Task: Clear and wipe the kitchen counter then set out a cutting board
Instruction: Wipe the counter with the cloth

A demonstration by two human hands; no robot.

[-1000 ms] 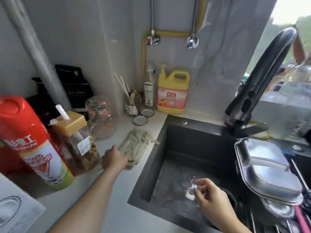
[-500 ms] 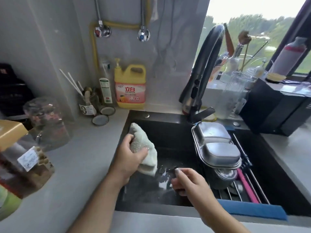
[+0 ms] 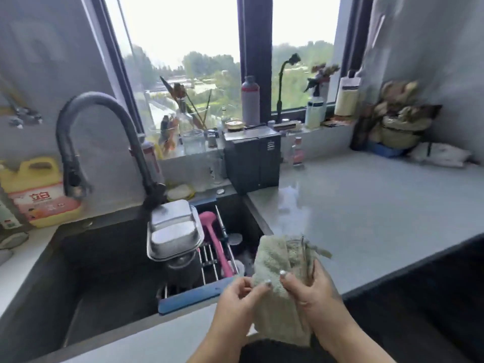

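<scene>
One pale green cloth (image 3: 272,255) hangs upright at about six o'clock in the view, held between two hands over the seam where the sink (image 3: 110,258) meets the counter (image 3: 366,210). The left hand (image 3: 239,294) pinches the cloth's left edge between thumb and forefinger; the right hand (image 3: 315,292) grips its right side, thumb laid across the front and fingers curled behind. Something clear sits against the cloth's upper right corner, too blurred to name. The dark sink fills the view from seven to nine o'clock, and one black arched faucet (image 3: 86,106) rises at ten o'clock. In the sink's right part stands one rack with a blue front edge (image 3: 193,297) - on it lie two steel trays (image 3: 172,231), stacked upside down, and just to their right one pink utensil (image 3: 214,239). One yellow detergent jug (image 3: 39,189) stands against the wall at nine o'clock. One black box-shaped appliance (image 3: 251,158) sits at the sink's far right corner, near twelve o'clock, with one small clear bottle (image 3: 298,153) just beside it on the counter. On the windowsill behind stand one grey bottle (image 3: 250,100) and one spray bottle (image 3: 315,106). The pale counter stretches from three to five o'clock - at two o'clock, in its far corner, one basket (image 3: 400,134) and one white bag (image 3: 442,155) lie near each other.
</scene>
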